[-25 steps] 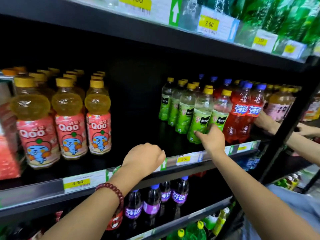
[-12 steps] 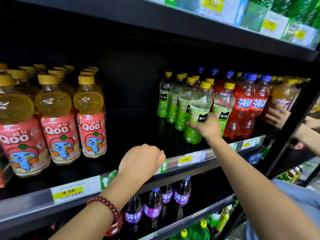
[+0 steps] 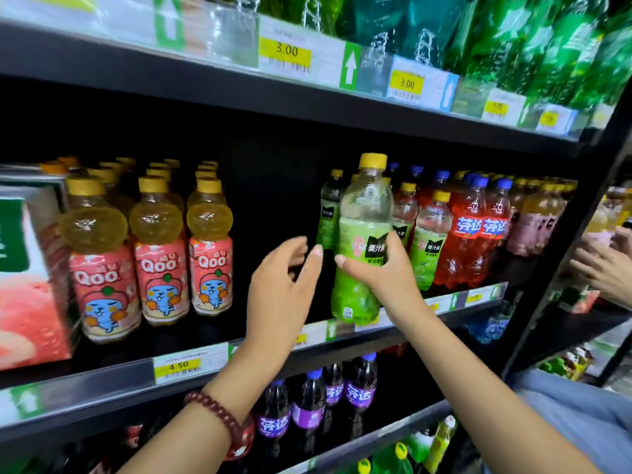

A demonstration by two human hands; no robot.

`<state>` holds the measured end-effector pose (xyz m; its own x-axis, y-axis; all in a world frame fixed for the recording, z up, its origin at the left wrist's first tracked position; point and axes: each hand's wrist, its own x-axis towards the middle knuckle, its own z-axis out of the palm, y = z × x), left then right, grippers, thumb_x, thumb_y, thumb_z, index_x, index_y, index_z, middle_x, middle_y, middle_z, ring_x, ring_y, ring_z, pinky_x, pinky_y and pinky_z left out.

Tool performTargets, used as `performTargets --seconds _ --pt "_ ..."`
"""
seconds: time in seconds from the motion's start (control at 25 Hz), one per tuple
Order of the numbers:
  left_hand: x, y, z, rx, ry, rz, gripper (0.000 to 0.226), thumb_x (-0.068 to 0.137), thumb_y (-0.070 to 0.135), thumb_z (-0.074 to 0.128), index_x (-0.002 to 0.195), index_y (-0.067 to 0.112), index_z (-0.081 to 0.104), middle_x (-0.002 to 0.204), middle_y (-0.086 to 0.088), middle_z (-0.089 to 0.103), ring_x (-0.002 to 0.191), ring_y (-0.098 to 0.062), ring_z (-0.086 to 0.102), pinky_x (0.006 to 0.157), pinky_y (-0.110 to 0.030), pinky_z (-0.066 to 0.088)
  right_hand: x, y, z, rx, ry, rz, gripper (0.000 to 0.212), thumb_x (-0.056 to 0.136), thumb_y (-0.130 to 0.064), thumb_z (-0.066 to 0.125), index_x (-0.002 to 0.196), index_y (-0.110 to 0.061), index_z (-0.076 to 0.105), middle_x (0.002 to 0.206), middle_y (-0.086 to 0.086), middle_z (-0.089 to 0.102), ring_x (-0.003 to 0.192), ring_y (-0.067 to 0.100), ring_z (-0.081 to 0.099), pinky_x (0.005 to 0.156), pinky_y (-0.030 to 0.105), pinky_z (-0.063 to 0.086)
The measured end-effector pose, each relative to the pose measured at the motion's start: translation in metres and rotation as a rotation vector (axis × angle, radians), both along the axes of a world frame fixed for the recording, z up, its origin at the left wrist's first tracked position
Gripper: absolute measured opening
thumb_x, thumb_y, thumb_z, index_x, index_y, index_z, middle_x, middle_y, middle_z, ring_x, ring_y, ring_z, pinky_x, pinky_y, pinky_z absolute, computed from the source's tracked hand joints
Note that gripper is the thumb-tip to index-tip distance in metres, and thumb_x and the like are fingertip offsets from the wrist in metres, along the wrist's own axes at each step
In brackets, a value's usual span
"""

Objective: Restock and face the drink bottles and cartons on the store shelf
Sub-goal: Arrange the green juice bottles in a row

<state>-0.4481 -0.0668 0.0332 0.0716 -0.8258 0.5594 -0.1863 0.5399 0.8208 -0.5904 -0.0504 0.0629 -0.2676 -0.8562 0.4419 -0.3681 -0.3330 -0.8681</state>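
My right hand grips a green grape-juice bottle with a yellow cap, held upright and lifted just above the front edge of the middle shelf. My left hand is raised beside it on the left, fingers spread and relaxed, holding nothing, fingertips close to the bottle. More green bottles stand behind and to the right. Red soda bottles with blue caps follow them. Yellow Qoo bottles stand in rows at the left.
A dark gap in the shelf lies between the Qoo bottles and the green ones. A pink carton box sits at far left. Purple soda bottles fill the shelf below. Another person's hand reaches in at the right, past the black upright.
My right hand has lifted the green bottle off the shelf and pulled it forward. My left hand left the shelf edge, rose and opened beside the bottle.
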Motion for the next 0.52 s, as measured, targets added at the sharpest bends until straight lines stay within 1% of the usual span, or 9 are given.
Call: performTargets --seconds 0.04,0.08,0.12,0.16,0.24,0.32,0.4,0.44,0.52 --pt "0.003 0.007 0.013 0.043 0.083 -0.084 0.040 0.087 0.039 0.064 0.122 0.021 0.061 0.107 0.008 0.066 0.099 -0.003 0.062 0.087 -0.020 0.049 0.010 0.013 0.003 0.002 0.055 -0.001 0.053 0.072 -0.019 0.081 0.102 -0.033 0.040 0.089 -0.033 0.045 0.079 -0.008 0.052 0.070 0.004 0.039" --pt "0.005 0.013 0.024 0.067 0.132 -0.154 0.045 0.081 0.041 0.068 0.122 0.024 0.059 0.105 0.009 0.067 0.098 -0.001 0.063 0.085 -0.018 0.049 0.018 0.023 0.003 0.002 0.138 -0.025 0.049 0.070 -0.021 0.082 0.099 -0.028 0.043 0.085 -0.028 0.049 0.076 -0.002 0.053 0.067 0.004 0.040" --pt "0.009 0.020 0.034 0.056 0.145 -0.198 0.042 0.075 0.045 0.071 0.111 0.027 0.062 0.098 0.011 0.070 0.092 -0.001 0.065 0.080 -0.018 0.051 0.028 0.035 0.004 0.003 0.238 -0.070 0.048 0.068 -0.027 0.082 0.098 -0.024 0.045 0.080 -0.022 0.052 0.074 0.002 0.053 0.068 0.008 0.042" --pt "0.014 0.026 0.040 0.027 0.137 -0.207 0.040 0.068 0.050 0.075 0.099 0.026 0.067 0.089 0.009 0.072 0.085 -0.003 0.068 0.073 -0.022 0.054 0.037 0.042 0.002 -0.002 0.334 -0.114 0.051 0.065 -0.034 0.082 0.101 -0.021 0.048 0.080 -0.016 0.056 0.076 0.006 0.056 0.072 0.018 0.047" --pt "0.025 0.037 0.045 -0.002 0.110 -0.150 0.042 0.060 0.055 0.082 0.084 0.023 0.071 0.077 0.005 0.073 0.074 -0.011 0.070 0.065 -0.035 0.057 0.052 0.053 -0.005 -0.055 0.484 -0.153 0.057 0.059 -0.047 0.079 0.101 -0.022 0.048 0.084 -0.010 0.060 0.080 0.012 0.058 0.070 0.033 0.048" --pt "0.033 0.045 0.047 -0.015 0.064 -0.075 0.035 0.061 0.049 0.083 0.079 0.022 0.070 0.072 0.005 0.072 0.070 -0.011 0.069 0.063 -0.036 0.057 0.063 0.061 -0.012 -0.082 0.522 -0.161 0.057 0.057 -0.057 0.073 0.093 -0.026 0.042 0.080 -0.010 0.058 0.075 0.011 0.056 0.062 0.031 0.043" --pt "0.041 0.055 0.052 -0.047 0.064 -0.069 0.024 0.066 0.036 0.084 0.080 0.021 0.071 0.072 0.005 0.072 0.069 -0.010 0.068 0.063 -0.034 0.056 0.068 0.069 -0.014 -0.082 0.447 -0.060 0.054 0.056 -0.063 0.069 0.088 -0.030 0.042 0.077 -0.010 0.059 0.073 0.007 0.057 0.061 0.026 0.043" --pt "0.046 0.059 0.056 -0.061 0.091 -0.095 0.022 0.066 0.031 0.084 0.079 0.019 0.071 0.073 0.004 0.072 0.069 -0.013 0.068 0.063 -0.035 0.055 0.068 0.073 -0.013 -0.047 0.340 0.059 0.050 0.057 -0.060 0.071 0.090 -0.031 0.047 0.081 -0.009 0.063 0.076 0.006 0.060 0.065 0.024 0.047" --pt "0.056 0.066 0.059 -0.078 0.162 -0.139 0.015 0.066 0.030 0.076 0.073 0.018 0.069 0.068 0.003 0.070 0.063 -0.016 0.064 0.059 -0.032 0.051 0.065 0.079 -0.009 0.091 0.089 0.374 0.040 0.063 -0.037 0.077 0.098 -0.028 0.059 0.090 -0.006 0.071 0.085 0.009 0.066 0.076 0.027 0.054"
